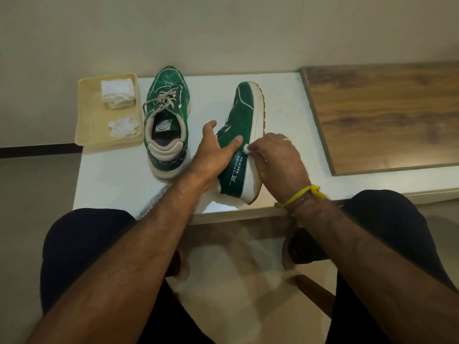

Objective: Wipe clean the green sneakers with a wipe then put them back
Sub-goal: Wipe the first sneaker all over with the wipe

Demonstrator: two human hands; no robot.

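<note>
**Two hands wiping a green sneaker on a white table**

Two bare hands are working on one green suede sneaker with a white sole (242,135), which is lying tipped on its side near the front edge of a white table top (111,184), sole facing right and toe pointing toward the far edge. The left hand (216,155) is lying on the sneaker's upper with fingers spread and fairly straight, thumb stretched across the green side, steadying it. The right hand (278,157), wearing a ring and a yellow thread wristband (301,194), is curling its fingertips around a small bunched white wipe (246,148) and pressing it where the green side meets the white sole.

One matching green lace-up sneaker (166,120) is standing upright just to the left, toe toward the far edge, apart from the hands. Beside it, at the table's far left corner, a shallow cream plastic tray (87,125) is holding a folded stack of white wipes (116,93) and a crumpled white wipe (123,126). A brown wooden board (385,115) is lying along the table's right side.
</note>
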